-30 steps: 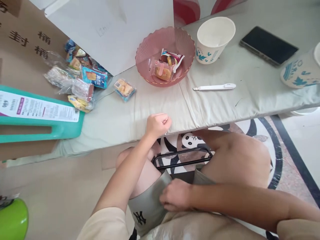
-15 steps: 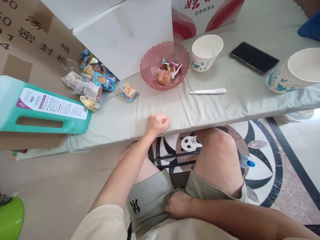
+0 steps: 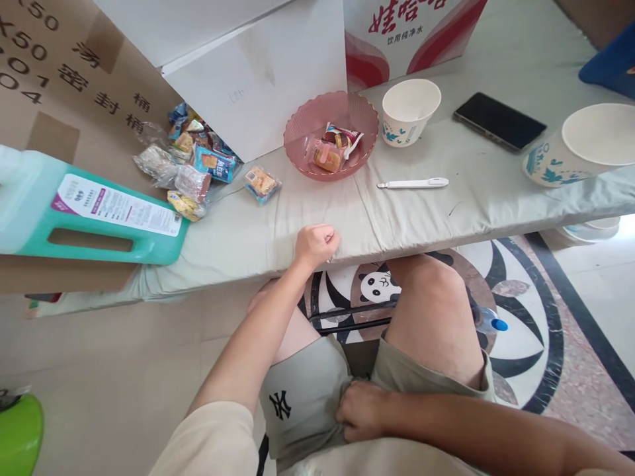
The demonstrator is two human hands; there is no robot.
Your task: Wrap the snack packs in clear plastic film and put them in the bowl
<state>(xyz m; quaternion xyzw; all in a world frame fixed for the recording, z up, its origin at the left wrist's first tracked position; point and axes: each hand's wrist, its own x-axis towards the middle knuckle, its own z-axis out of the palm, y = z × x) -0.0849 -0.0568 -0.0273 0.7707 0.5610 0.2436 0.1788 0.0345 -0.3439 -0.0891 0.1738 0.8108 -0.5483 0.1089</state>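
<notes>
My left hand (image 3: 317, 244) rests on the cloth near the table's front edge, curled into a fist with nothing showing in it. My right hand (image 3: 363, 408) lies in my lap against the shorts (image 3: 307, 377), its fingers curled in and partly hidden. Beyond the left fist stands a pink ribbed bowl (image 3: 302, 125) holding a few wrapped snacks (image 3: 330, 155). One more wrapped snack (image 3: 262, 183) lies on the cloth to the bowl's left. A white utility knife (image 3: 413, 183) lies to the right, apart from both hands.
Paper cups (image 3: 407, 116) (image 3: 560, 155) flank a black phone (image 3: 500, 121). Leftward are piled snacks (image 3: 196, 162), a green liquid jug (image 3: 114, 215) and a cardboard box (image 3: 99, 66). White (image 3: 258, 79) and red-white boxes (image 3: 397, 53) stand behind. A blue-capped bottle (image 3: 489, 320) is on the floor.
The whole view has shifted slightly, so things on the left and my arms appear a little further right. Both hands keep the same closed pose in the same places.
</notes>
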